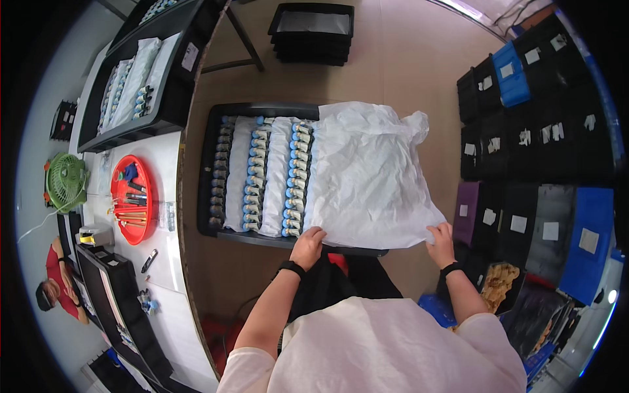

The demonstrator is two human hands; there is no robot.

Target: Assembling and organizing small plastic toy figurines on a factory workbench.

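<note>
Left hand (pixel 309 249) and right hand (pixel 441 243) in closed pinches on white sheet (pixel 370 180) over hidden right end of black tray (pixel 262 240)

Nothing can be read — the white labels (pixel 517 224) on the stacked bins (pixel 501 164) are too small.

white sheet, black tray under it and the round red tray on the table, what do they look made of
White sheet: matte thin paper or soft nonwoven, judging by its many fine creases.
Black tray: probably moulded plastic, fairly smooth, with rounded corners.
Red tray: likely smooth plastic, given its even, bright colour.
</note>
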